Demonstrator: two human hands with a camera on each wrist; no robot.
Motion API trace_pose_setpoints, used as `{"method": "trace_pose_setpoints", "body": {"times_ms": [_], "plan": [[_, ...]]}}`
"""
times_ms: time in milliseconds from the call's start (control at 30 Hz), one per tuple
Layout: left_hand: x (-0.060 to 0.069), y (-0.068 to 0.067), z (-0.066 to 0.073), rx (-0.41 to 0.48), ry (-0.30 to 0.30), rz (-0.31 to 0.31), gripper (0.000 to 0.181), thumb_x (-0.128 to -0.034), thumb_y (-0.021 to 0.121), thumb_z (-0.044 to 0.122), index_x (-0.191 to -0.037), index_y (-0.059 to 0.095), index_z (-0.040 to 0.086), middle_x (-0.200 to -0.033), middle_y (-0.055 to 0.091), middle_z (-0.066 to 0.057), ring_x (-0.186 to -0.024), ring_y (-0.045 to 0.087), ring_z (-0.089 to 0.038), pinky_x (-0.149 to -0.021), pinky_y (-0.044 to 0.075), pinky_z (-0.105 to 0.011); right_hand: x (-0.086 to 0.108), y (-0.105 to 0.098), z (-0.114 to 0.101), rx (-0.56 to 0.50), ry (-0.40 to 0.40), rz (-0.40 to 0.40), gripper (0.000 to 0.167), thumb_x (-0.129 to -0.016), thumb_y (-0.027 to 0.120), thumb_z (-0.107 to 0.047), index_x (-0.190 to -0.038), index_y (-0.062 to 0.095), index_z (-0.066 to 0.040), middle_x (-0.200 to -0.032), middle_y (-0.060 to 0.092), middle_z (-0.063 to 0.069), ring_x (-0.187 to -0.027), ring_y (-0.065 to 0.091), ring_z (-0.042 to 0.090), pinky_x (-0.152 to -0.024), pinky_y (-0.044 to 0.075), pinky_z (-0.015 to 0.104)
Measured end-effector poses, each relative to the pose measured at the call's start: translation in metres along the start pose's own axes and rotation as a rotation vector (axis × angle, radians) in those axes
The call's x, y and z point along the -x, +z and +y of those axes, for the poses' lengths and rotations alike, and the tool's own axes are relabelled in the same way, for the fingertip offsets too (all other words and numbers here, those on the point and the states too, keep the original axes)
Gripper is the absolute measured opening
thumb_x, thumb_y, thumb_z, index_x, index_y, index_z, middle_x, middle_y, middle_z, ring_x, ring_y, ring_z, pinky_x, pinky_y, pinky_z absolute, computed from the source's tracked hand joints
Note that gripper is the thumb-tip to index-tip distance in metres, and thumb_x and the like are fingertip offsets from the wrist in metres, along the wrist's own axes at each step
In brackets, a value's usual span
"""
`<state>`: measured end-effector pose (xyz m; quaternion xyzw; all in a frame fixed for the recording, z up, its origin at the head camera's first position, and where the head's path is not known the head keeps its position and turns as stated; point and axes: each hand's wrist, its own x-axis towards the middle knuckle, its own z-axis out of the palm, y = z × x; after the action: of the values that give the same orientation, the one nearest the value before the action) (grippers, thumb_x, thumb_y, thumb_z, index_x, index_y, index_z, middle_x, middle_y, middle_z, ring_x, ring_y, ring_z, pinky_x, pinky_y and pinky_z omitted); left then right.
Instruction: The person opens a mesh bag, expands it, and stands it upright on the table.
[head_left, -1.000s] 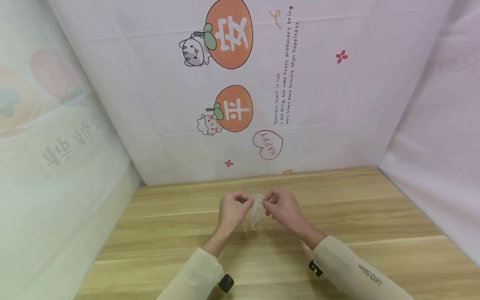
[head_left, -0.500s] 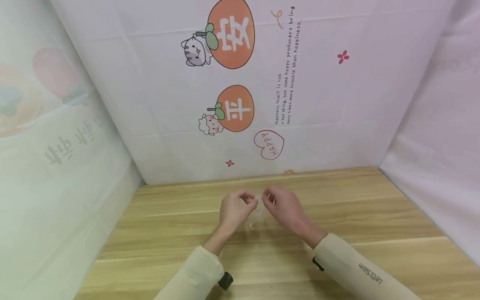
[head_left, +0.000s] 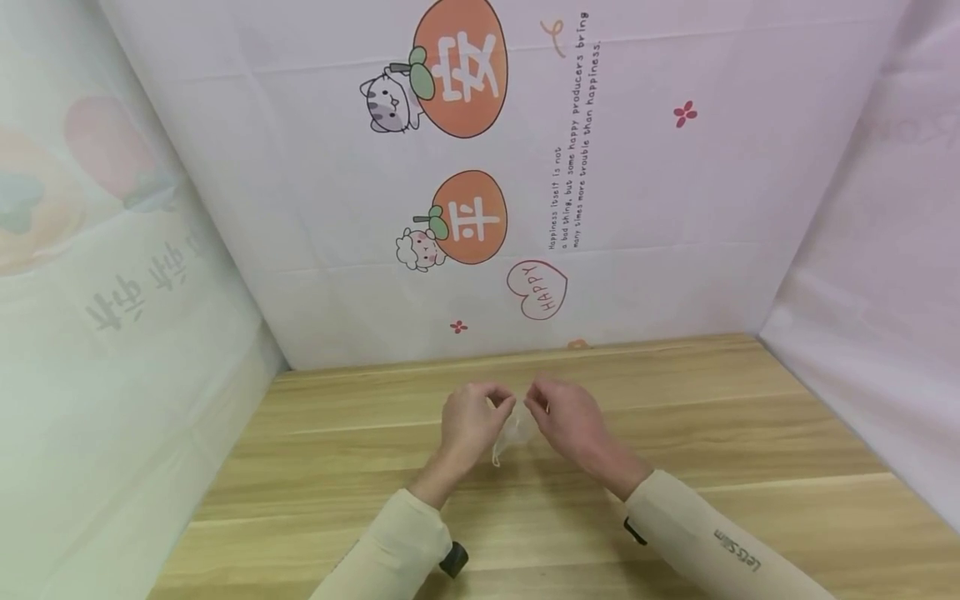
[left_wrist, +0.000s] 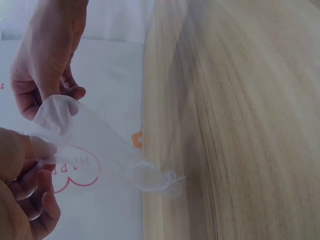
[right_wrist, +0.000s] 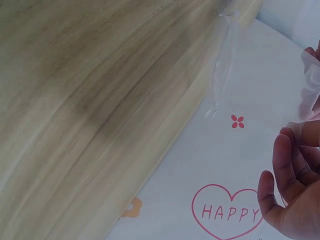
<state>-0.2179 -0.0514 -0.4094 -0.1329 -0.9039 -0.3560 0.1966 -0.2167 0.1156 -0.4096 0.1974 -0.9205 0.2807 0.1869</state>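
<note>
A small, sheer white mesh bag (head_left: 514,429) hangs between the two hands, above the tabletop. My left hand (head_left: 472,423) pinches one side of its upper edge between thumb and fingers. On the other side, the right hand (head_left: 573,423) pinches the edge too, its fingertips close to the left ones. Seen from the left wrist, the mesh spreads wide between the hands and narrows to a gathered tail (left_wrist: 157,180). A thin pale loop (head_left: 496,457) dangles at the bag's lower end. In the right wrist view the right hand's fingers (right_wrist: 282,155) are bent around the fabric's rim.
Beneath the hands lies a wood-grain table (head_left: 337,467). White printed cloth (head_left: 637,192) with orange fruit pictures rises at its back edge, and more cloth (head_left: 112,375) encloses the left and right sides.
The hands have drawn slightly closer together, the left shifting a little right. The bag's lower end has swung slightly left and down. Both hands keep their pinch.
</note>
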Motion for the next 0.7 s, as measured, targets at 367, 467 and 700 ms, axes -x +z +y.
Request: {"method": "trace_pose_setpoints", "body": {"times_ms": [367, 467, 700], "plan": [[0.001, 0.0, 0.003, 0.039, 0.015, 0.007, 0.005, -0.0872, 0.079, 0.016, -0.085, 0.077, 0.011, -0.07, 0.066, 0.008, -0.05, 0.044, -0.003, -0.044, 0.037, -0.021, 0.0, 0.0, 0.0, -0.018, 0.027, -0.027, 0.019, -0.09, 0.075, -0.006, -0.08, 0.06, -0.013, -0.068, 0.059, -0.007, -0.058, 0.05, 0.008, -0.053, 0.045, 0.028], [0.004, 0.0, 0.002, 0.042, -0.012, 0.016, 0.012, -0.0879, 0.079, 0.025, -0.09, 0.077, 0.014, -0.07, 0.064, 0.01, -0.054, 0.047, -0.004, -0.048, 0.039, -0.022, -0.001, 0.0, 0.001, -0.026, 0.046, -0.027, 0.019, -0.09, 0.075, -0.007, -0.08, 0.06, -0.013, -0.068, 0.059, -0.007, -0.057, 0.051, 0.009, -0.052, 0.046, 0.027], [0.017, -0.002, 0.002, 0.06, -0.098, 0.005, 0.03, -0.0851, 0.076, 0.046, -0.095, 0.073, 0.019, -0.075, 0.062, 0.009, -0.063, 0.055, -0.009, -0.055, 0.045, -0.028, -0.004, -0.003, 0.003, -0.19, 0.177, 0.058, 0.015, -0.09, 0.074, -0.004, -0.083, 0.061, -0.01, -0.07, 0.062, -0.001, -0.06, 0.055, 0.012, -0.053, 0.048, 0.027]]}}
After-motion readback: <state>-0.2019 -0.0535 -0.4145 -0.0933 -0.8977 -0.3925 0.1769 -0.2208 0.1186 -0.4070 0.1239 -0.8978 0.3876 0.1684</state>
